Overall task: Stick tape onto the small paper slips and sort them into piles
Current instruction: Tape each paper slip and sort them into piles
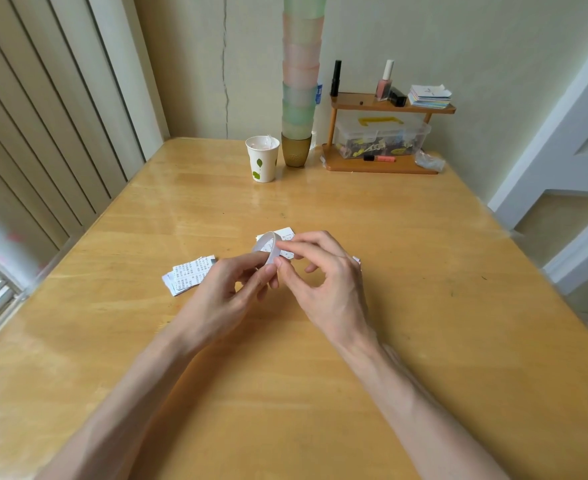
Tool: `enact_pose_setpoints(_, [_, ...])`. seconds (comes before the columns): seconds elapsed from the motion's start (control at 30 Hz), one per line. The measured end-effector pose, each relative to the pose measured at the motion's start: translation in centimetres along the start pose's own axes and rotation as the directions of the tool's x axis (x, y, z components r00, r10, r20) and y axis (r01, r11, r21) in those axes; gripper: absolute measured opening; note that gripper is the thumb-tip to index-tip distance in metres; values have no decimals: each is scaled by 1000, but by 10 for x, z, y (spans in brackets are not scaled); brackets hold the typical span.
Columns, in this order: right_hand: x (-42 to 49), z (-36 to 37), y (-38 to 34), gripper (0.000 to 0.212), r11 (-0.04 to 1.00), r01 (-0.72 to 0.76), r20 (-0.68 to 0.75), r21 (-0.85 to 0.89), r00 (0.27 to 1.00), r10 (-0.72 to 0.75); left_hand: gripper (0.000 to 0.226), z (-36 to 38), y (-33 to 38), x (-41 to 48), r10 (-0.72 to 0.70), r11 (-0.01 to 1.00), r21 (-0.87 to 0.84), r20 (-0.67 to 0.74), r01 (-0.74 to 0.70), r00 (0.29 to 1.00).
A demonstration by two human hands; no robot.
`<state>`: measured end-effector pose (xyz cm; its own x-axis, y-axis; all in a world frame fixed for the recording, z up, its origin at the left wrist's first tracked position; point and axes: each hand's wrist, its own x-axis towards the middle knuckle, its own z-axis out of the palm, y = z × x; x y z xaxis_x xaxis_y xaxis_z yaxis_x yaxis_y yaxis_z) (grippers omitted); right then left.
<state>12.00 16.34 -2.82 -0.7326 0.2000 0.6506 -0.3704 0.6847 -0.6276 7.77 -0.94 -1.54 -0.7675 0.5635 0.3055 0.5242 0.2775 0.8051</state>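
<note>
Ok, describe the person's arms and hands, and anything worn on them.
The left hand and right hand are bare: no gloves, rings, watch or bracelets show. The left forearm and right forearm are uncovered down to the frame's edge, with no sleeves in view.

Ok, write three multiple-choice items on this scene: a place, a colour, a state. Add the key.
1. Where do the slips lie?
A. on a chair
B. on the table, by the left hand
C. in a drawer
2. The leaves on the cup are:
A. red
B. blue
C. green
3. The tape roll is:
A. flat on the table
B. held up by the left hand, right hand pinching its rim
C. on a hook
Key: 1 B, slips rest on the wood beside that hand; 2 C, green prints on white; 3 B, both hands' fingers meet on the raised roll.
</note>
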Motion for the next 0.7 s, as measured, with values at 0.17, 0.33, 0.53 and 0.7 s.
enact_pose_setpoints(0.17, [0,-2,-2,10,997,-15,6,70,1000,15,31,1,-1,-1,-9,1000,18,-3,9,1000])
enact_pose_setpoints(0.33, [2,-2,0,19,988,-54,27,145,998,50,22,-1,-1,-1,-8,999,49,-16,8,1000])
enact_pose_setpoints(0.53, [-2,1,-3,25,997,71,40,-6,997,-70,28,0,1,0,12,999,44,-19,-11,1000])
enact_pose_setpoints(0.7, [-1,-1,-4,20,999,46,37,26,998,-47,28,1,-1,0,12,999,46,-21,-11,1000])
